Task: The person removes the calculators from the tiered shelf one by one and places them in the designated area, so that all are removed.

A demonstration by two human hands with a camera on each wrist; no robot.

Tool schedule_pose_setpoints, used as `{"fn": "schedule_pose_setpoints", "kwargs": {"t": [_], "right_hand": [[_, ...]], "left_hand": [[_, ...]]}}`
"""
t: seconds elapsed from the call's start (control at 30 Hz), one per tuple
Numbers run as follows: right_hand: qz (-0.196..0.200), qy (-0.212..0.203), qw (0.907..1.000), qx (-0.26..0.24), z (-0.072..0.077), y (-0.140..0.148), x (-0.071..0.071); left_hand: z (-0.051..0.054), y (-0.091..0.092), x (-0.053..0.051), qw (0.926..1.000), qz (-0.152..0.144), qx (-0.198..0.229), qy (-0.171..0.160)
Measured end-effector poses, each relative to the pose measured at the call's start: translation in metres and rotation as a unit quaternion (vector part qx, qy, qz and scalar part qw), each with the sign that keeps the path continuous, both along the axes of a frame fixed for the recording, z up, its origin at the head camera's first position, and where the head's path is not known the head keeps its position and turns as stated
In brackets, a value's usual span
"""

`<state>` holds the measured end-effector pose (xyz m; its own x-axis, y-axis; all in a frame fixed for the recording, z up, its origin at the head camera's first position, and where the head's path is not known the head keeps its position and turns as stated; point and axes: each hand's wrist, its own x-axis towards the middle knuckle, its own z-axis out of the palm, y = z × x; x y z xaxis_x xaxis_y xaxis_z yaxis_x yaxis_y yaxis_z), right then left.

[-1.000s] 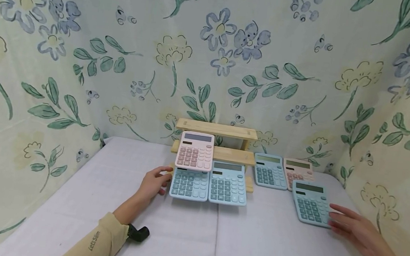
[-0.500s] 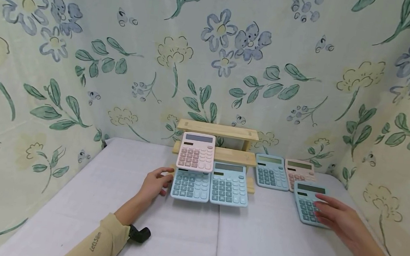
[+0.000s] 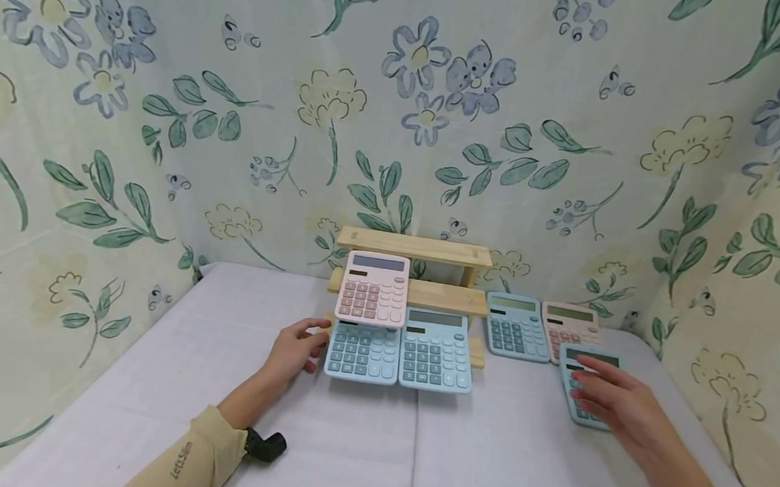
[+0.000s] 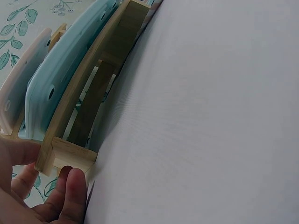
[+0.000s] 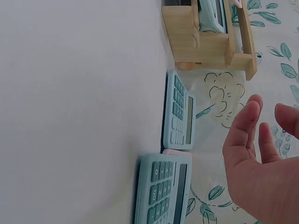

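Observation:
My left hand (image 3: 291,352) is at the left end of a tiered wooden rack (image 3: 448,297), loosely bent fingers at its end board; the left wrist view shows fingertips (image 4: 74,179) by the rack's foot. A pink calculator (image 3: 373,289) leans on the middle tier. Below it, a left blue calculator (image 3: 363,354) and a right blue calculator (image 3: 437,352) stand side by side on the lower tier. My right hand (image 3: 617,403) hovers over a blue calculator (image 3: 579,364) on the table, partly hiding it. The right wrist view shows nothing between its parted thumb and fingers.
Right of the rack, another blue calculator (image 3: 514,328) and a pink calculator (image 3: 569,323) lie near the back edge. The front blue calculator overlaps the pink one in view. A white cloth (image 3: 482,456) covers the table; floral fabric (image 3: 404,166) hangs behind and at the sides.
My right hand has moved left from the near blue calculator's right edge to above it. The left hand, rack and calculators have stayed put.

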<state>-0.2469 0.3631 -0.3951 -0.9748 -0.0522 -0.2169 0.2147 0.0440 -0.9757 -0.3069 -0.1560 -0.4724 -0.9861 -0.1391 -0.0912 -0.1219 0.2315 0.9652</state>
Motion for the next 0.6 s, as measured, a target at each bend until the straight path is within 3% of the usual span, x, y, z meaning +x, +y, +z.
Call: {"fn": "schedule_pose_setpoints", "kwargs": {"t": [0.33, 0.6], "right_hand": [[0.007, 0.032, 0.999, 0.03, 0.006, -0.033, 0.0], [0.028, 0.062, 0.9974, 0.025, 0.009, -0.057, -0.001]], "left_hand": [[0.001, 0.0, 0.0, 1.0, 0.0, 0.001, 0.0], [0.001, 0.0, 0.0, 1.0, 0.003, 0.0, 0.0]]}}
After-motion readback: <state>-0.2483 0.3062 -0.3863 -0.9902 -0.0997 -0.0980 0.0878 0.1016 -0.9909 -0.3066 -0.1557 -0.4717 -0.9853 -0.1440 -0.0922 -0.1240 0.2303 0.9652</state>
